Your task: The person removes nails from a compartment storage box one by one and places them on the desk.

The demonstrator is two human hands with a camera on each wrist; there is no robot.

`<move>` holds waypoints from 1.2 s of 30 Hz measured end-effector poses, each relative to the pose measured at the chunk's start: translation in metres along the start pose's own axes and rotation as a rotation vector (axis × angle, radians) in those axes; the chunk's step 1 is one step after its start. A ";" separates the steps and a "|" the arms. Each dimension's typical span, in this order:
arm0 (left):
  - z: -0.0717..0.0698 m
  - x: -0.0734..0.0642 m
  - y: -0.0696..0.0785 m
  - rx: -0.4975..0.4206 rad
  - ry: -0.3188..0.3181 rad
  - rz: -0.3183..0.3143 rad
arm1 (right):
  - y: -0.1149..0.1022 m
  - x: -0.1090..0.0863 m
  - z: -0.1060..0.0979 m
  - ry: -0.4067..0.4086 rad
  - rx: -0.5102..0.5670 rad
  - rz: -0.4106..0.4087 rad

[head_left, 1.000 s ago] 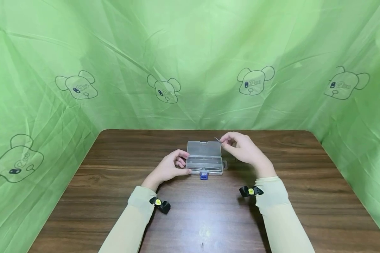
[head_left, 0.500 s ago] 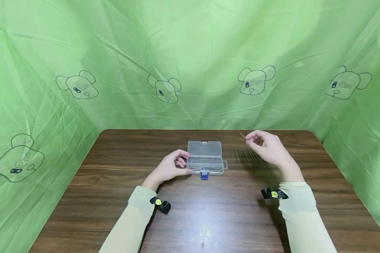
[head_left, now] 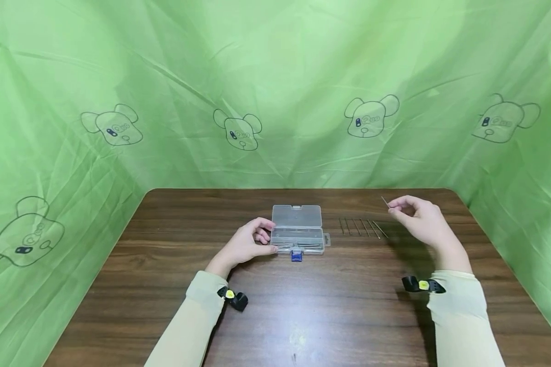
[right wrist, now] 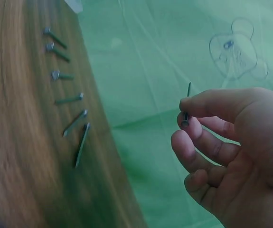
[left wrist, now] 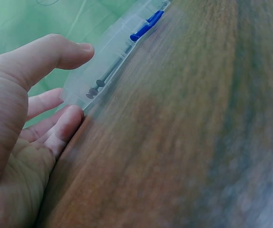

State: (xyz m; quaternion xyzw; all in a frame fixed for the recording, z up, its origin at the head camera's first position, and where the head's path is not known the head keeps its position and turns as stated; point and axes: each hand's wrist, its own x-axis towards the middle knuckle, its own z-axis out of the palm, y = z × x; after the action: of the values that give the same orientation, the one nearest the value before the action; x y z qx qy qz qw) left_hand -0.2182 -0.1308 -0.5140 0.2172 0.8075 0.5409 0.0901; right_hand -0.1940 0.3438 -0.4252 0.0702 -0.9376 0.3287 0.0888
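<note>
A clear plastic box (head_left: 280, 233) with a blue latch (head_left: 296, 256) stands with its lid (head_left: 296, 216) raised. Several nails (left wrist: 94, 89) lie inside along its front. My left hand (head_left: 245, 241) grips the box's left end, thumb at the front corner and fingers at the side. To the box's right, my right hand (head_left: 418, 216) pinches one nail (right wrist: 187, 105) between thumb and fingertips, above the table; its head points down and its tip up in the right wrist view. Left of that hand, several nails (head_left: 360, 227) lie in a row on the wood.
The brown wooden table (head_left: 202, 214) has a rounded back edge. Green cloth (head_left: 284, 92) with printed bear faces hangs behind it and on both sides. A clear hanging tab (head_left: 327, 239) sticks out from the box's right end.
My right hand has moved right with the nail, from beside the lid to past the row of nails, which came into view. My left hand and the box have stayed put.
</note>
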 end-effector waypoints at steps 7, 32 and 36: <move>0.001 0.000 -0.002 0.012 0.003 0.009 | 0.019 -0.006 -0.004 -0.052 -0.038 0.050; 0.000 0.001 0.000 0.010 0.003 -0.002 | 0.053 -0.004 0.022 -0.180 -0.080 0.124; 0.000 0.001 0.000 0.013 -0.001 -0.002 | 0.054 -0.003 0.024 -0.195 -0.094 0.113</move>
State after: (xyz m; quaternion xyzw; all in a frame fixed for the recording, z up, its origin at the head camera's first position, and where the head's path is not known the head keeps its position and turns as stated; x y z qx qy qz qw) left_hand -0.2190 -0.1305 -0.5138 0.2174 0.8112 0.5354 0.0897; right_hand -0.2041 0.3713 -0.4769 0.0445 -0.9586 0.2807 -0.0181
